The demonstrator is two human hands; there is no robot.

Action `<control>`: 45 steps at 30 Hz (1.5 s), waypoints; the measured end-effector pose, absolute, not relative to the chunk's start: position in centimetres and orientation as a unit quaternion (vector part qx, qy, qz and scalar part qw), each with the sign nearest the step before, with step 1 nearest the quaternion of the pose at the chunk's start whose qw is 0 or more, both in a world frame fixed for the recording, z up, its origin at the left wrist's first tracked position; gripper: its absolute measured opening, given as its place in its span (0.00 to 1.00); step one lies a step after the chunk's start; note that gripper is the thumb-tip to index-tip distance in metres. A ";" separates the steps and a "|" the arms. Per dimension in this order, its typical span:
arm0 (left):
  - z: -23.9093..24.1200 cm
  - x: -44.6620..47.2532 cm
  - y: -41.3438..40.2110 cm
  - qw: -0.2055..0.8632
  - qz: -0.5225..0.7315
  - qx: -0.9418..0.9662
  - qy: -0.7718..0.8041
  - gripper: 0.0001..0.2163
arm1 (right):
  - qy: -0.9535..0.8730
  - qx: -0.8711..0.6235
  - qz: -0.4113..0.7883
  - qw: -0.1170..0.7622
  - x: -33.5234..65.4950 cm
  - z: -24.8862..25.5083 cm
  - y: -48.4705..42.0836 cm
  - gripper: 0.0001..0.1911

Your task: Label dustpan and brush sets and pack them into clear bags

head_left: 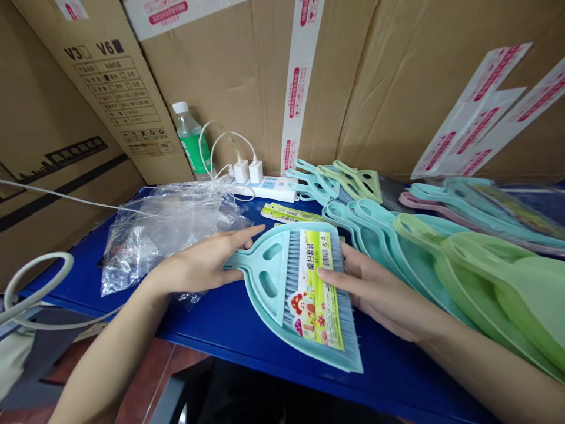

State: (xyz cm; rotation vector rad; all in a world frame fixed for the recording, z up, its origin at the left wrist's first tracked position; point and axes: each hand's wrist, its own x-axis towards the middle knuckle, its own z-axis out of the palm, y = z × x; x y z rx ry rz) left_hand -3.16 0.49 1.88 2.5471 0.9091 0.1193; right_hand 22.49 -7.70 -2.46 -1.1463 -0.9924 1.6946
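A light-blue dustpan [260, 315] with a matching hand brush [348, 300] nested in it is held flat over the blue table. A printed card label [315, 288] with a cartoon mushroom lies across the bristles. My left hand [212, 259] is closed around the handle end at the left, index finger stretched out. My right hand [366, 288] grips the wide bristle end, thumb on the label and fingers underneath, partly hidden. Just behind, more yellow-green card labels [286, 213] lie on the table.
Stacked blue and green dustpans [481, 282] fill the right side. Small brushes [315, 179] lie at the back. Clear plastic bags [172, 224] are at left. Behind them are a power strip [269, 188] with chargers, a water bottle [192, 141] and cardboard boxes [247, 76].
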 end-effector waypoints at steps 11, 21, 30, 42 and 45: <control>2.3 -2.5 0.7 0.236 0.064 0.934 0.261 0.30 | -0.357 -0.478 0.690 0.409 22.4 -2.0 -7.6 0.35; 2.5 -2.9 0.9 0.203 0.062 0.945 0.248 0.27 | -0.355 -0.468 0.685 0.431 22.3 -2.4 -7.7 0.29; 3.9 -5.0 2.1 -0.155 0.155 0.740 0.636 0.27 | -0.336 -0.481 0.672 0.452 22.5 -1.7 -7.8 0.22; 1.8 -6.1 3.1 -0.092 0.111 0.762 0.631 0.38 | -0.347 -0.481 0.653 0.470 22.9 -1.6 -7.9 0.21; 2.1 -5.9 3.0 -0.151 0.082 0.762 0.624 0.37 | -0.360 -0.483 0.644 0.472 23.1 -1.3 -7.9 0.21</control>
